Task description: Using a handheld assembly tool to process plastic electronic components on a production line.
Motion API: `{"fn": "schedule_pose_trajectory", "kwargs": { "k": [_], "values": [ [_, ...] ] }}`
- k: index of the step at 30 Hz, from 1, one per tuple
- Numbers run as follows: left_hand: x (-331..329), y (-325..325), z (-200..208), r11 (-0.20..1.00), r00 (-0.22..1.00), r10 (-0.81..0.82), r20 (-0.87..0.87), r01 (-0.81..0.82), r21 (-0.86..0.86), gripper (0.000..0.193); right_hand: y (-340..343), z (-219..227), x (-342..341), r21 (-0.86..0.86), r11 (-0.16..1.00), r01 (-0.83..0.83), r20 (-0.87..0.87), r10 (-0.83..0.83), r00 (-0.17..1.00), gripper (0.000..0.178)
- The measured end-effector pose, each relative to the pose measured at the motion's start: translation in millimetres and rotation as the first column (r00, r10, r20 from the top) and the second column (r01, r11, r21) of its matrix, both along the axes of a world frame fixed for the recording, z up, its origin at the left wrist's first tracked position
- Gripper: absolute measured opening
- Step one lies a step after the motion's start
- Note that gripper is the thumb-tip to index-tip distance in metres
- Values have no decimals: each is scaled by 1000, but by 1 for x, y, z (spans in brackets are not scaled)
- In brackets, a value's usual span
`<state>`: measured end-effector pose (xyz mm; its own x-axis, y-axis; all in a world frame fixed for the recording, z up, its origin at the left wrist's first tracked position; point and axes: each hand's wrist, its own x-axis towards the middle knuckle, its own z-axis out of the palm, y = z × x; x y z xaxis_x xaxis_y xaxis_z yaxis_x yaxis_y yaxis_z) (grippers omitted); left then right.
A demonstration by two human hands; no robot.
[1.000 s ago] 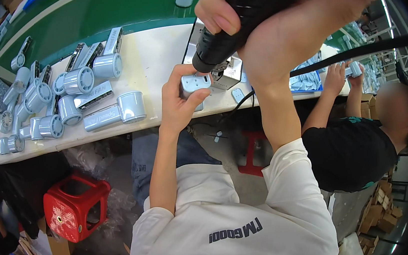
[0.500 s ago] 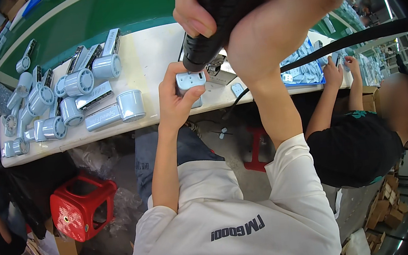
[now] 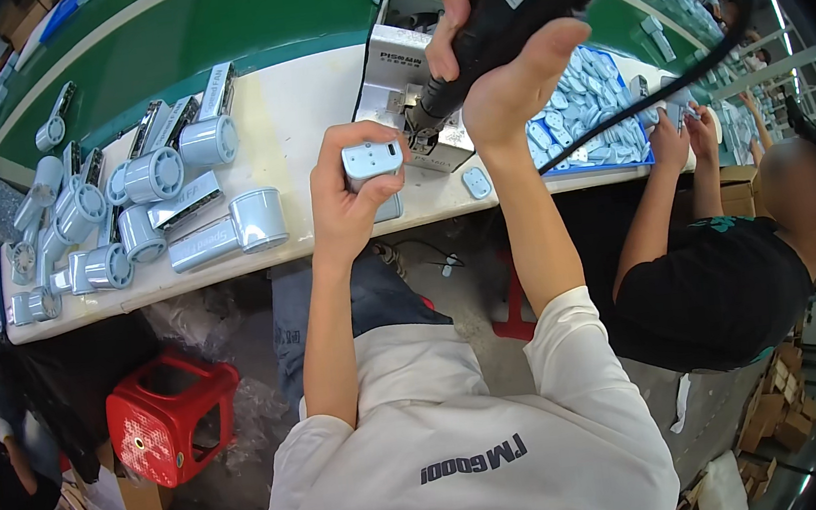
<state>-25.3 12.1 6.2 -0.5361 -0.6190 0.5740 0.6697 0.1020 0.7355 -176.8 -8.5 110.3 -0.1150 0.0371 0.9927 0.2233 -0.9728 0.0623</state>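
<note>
My left hand [image 3: 333, 198] grips a light-blue handheld fan by its body, with the end cap [image 3: 372, 161] facing up. A dark slot and small holes show in that cap; the rest is mostly hidden by my fingers. My right hand [image 3: 502, 108] is closed round a black electric screwdriver [image 3: 503, 28] with a cord. Its nose points down at the front mechanism of a metal box that looks like a screw feeder [image 3: 396, 47]. Whether the bit touches the mechanism I cannot tell. Beside the box lies a loose light-blue cap [image 3: 476, 184].
Several light-blue fans [image 3: 157, 175] lie on the left of the white table [image 3: 294, 97]. At right, a blue tray [image 3: 609, 167] holds many small blue parts. A co-worker in black [image 3: 714, 291] sits to the right. A red stool [image 3: 171, 423] stands at lower left.
My right hand has drawn the screwdriver off the fan's end cap and over to the metal box, which now shows more fully. My left hand keeps the fan nearly in place.
</note>
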Motion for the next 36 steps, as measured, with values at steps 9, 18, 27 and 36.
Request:
{"fn": "schedule_pose_trajectory", "kwargs": {
  "k": [9,18,27,36],
  "values": [
    [2,-2,-5,1000,1000,12,23,-12,8,39,49,15,40,751,357,556,-246,-630,737,87],
    [5,-1,-3,1000,999,13,36,-14,22,41,81,91,75,740,376,557,-163,-704,691,86],
    [5,0,-7,996,998,10,66,-16,87,43,69,75,87,721,487,493,-106,-626,773,87],
    [8,2,-5,997,996,8,93,-15,73,42,67,57,76,712,565,417,-51,-551,833,88]
  ]
}}
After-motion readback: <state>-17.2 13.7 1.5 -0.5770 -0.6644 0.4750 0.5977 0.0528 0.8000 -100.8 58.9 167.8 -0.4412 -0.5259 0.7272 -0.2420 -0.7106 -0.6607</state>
